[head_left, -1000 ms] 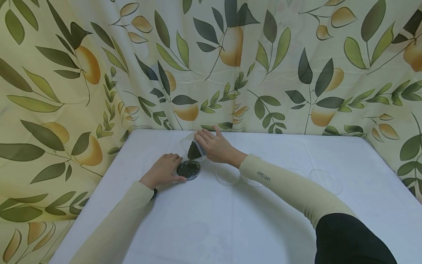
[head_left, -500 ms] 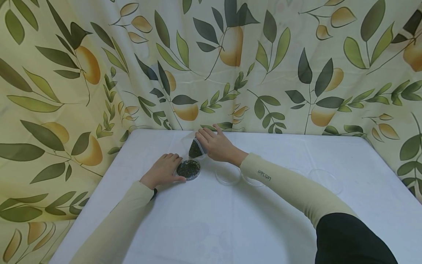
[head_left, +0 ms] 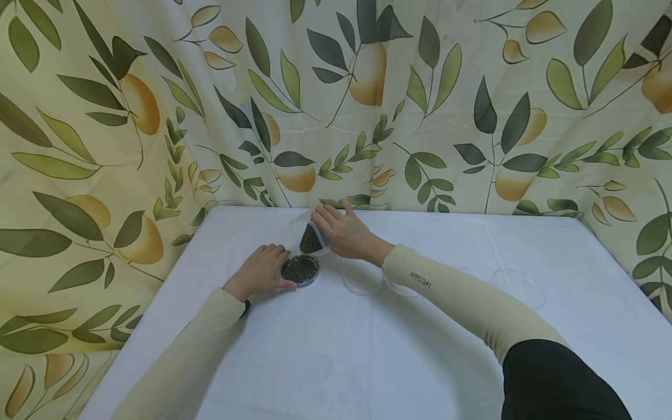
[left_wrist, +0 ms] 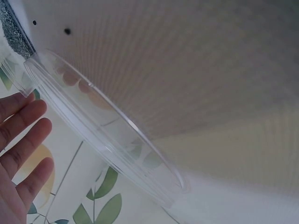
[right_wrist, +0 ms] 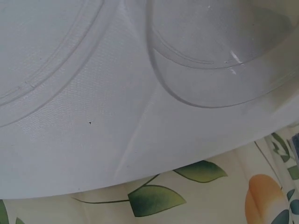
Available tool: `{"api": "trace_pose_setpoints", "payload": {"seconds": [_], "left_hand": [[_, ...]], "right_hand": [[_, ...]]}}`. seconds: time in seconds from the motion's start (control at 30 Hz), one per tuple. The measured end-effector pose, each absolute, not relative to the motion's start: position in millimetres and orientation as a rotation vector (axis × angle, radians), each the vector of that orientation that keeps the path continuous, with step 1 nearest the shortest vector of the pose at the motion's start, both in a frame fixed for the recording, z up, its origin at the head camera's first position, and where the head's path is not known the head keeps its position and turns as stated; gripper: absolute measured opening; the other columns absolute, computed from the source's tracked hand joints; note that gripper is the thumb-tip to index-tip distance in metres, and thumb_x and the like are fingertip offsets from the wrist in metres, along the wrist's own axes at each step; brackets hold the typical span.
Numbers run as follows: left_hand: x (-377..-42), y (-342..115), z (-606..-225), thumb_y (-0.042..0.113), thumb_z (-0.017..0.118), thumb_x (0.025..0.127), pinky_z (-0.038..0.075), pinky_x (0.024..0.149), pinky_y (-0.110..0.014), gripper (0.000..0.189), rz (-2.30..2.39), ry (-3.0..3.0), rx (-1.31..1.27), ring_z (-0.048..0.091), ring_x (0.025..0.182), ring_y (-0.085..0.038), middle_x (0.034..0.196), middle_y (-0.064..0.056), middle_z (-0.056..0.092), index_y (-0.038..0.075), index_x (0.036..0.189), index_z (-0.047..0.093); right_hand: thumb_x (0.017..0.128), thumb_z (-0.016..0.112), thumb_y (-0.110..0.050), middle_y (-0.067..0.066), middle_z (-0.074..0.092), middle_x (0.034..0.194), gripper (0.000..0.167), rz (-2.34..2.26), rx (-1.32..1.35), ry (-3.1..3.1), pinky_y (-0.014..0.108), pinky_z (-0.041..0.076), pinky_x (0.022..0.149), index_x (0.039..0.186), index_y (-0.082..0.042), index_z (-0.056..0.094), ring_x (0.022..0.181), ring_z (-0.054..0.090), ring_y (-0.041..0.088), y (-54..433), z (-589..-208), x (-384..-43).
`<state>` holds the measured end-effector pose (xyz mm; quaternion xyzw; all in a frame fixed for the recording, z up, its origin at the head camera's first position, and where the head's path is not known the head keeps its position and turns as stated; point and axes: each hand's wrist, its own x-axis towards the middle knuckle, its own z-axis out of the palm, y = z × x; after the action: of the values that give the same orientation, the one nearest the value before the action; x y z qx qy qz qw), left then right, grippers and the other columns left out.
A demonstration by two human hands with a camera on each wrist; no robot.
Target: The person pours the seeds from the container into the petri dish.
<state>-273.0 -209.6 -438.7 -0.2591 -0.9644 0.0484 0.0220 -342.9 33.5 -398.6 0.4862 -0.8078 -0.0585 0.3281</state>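
Toward the table's [head_left: 325, 373] far left | left hand [head_left: 258, 270] gripped a round dish [head_left: 308, 284], fingers far, thumb near | right hand [head_left: 347, 237] clasped a tilted clear container [head_left: 318, 235] just beyond

My head camera looked forward and down over the table [head_left: 315, 350]; my wrist cameras, close to it, faced across it, sharing the curtain [head_left: 231, 81] behind.

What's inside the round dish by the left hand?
Dark green granular material spreads across the round dish. The bottom beneath it is hidden; the left hand covers part of one side.
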Motion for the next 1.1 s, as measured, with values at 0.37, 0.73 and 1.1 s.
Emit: {"api": "trace_pose_setpoints", "payload": {"seconds": [0.37,0.73,1.1], "left_hand": [[-274.8,-211.0,-441.4,0.068,0.057,0.077,0.041,0.1,-0.045,0.085,0.145,-2.956,-0.818,0.052,0.116,-0.029,0.125,-0.014,0.056,0.0,0.129,0.052],[-275.6,-212.0,-443.2,0.069,0.056,0.077,0.04,0.101,-0.045,0.086,0.145,-2.96,-0.808,0.052,0.116,-0.029,0.125,-0.014,0.056,0.0,0.13,0.051],[-275.8,-211.6,-443.4,0.068,0.056,0.077,0.041,0.101,-0.045,0.085,0.145,-2.952,-0.81,0.053,0.116,-0.029,0.124,-0.014,0.056,0.0,0.129,0.052]], "right_hand": [[0.064,0.081,-0.032,0.011,0.056,0.126,0.079,-0.165,1.268,-2.092,0.053,0.036,0.099,0.13,-0.006,0.045,0.117,0.052,0.026,33.0,-399.9,-343.5],[0.062,0.081,-0.039,0.011,0.055,0.127,0.084,-0.148,1.269,-2.132,0.053,0.037,0.099,0.131,-0.006,0.045,0.116,0.052,0.027,32.0,-400.4,-345.9],[0.064,0.079,-0.04,0.01,0.054,0.126,0.083,-0.121,1.274,-2.183,0.053,0.038,0.098,0.131,-0.005,0.044,0.114,0.052,0.027,31.5,-401.2,-348.9]]}}
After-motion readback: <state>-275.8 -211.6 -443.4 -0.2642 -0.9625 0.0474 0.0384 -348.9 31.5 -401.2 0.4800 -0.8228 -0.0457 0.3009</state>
